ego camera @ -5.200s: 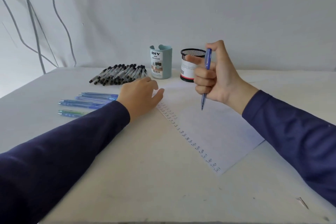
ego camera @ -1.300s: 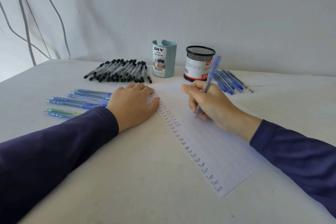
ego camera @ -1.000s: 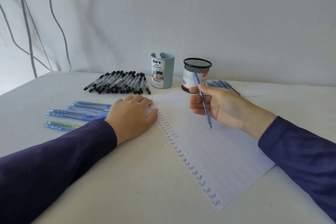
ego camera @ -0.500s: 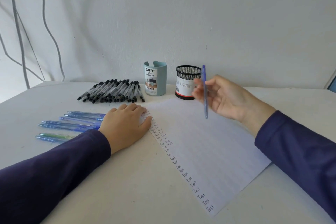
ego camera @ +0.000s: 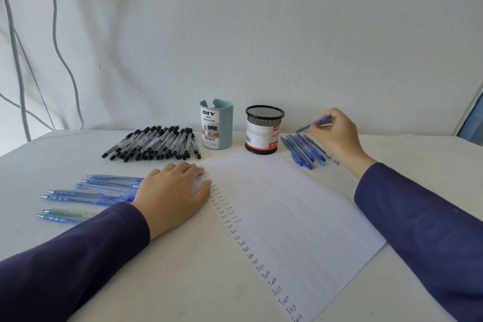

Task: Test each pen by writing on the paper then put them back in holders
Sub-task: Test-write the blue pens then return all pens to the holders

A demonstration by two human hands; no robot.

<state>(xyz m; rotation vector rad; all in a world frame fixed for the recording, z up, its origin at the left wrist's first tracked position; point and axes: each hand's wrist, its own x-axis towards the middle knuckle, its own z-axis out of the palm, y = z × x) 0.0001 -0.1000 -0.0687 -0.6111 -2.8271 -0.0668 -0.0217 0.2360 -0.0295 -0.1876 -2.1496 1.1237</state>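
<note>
we see the right hand (ego camera: pixel 337 136) raised just right of the mesh cup (ego camera: pixel 264 129). its thumb and fingertips pinch a blue pen (ego camera: pixel 315 123) by its right end. the pen slants down and left toward the cup, clear of the cup's rim. it hangs over a blue pile (ego camera: pixel 303 150) of pens that lies on the table (ego camera: pixel 183 269) just right of the cup, and we cannot tell whether it touches that pile.

the left hand (ego camera: pixel 172 193) rests in front of the cup and to its left. it lies palm down with the fingers straight and close together, pressing the near left corner of the paper (ego camera: pixel 287 217). the paper lies flat in front of the cup, turned at an angle, with its far corner near the cup's base. the word "test" runs in a column down the paper's left edge, with a shorter second column beside it near the hand.

a teal cup (ego camera: pixel 216 125) stands upright just left of the mesh cup. left of that lies a heap of black pens (ego camera: pixel 154 142). well to the left of the mesh cup and nearer to us, blue pens (ego camera: pixel 99 191) lie in rows beside the left wrist, and a green pen (ego camera: pixel 68 212) lies among the nearest ones. cords (ego camera: pixel 15 60) hang on the wall far to the cup's left.
</note>
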